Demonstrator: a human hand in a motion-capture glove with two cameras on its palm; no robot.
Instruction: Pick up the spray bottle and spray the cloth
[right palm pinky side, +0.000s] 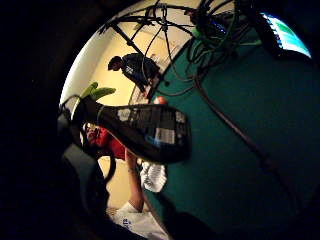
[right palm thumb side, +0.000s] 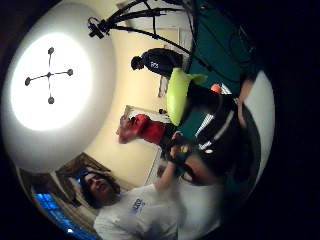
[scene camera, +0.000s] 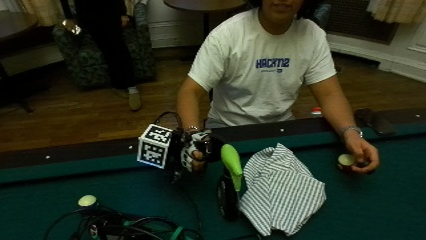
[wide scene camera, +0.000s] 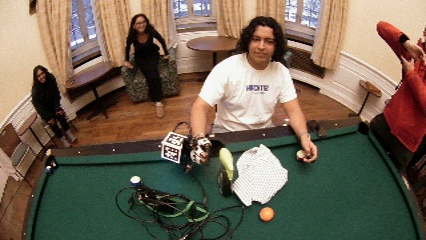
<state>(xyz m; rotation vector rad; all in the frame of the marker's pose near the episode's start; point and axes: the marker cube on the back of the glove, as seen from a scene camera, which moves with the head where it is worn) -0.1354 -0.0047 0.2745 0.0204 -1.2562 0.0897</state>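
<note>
Your gloved right hand (scene camera: 194, 150) curls round the neck of the spray bottle (scene camera: 229, 185), which stands upright on the green table (scene camera: 373, 210). The striped cloth (scene camera: 283, 190) lies just beside the bottle, on its side away from your hand.

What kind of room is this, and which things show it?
Probably a lounge or games room in a house or club. The work surface is a green pool table with an orange ball on it; tall curtained windows and a small round wooden table stand behind.
</note>
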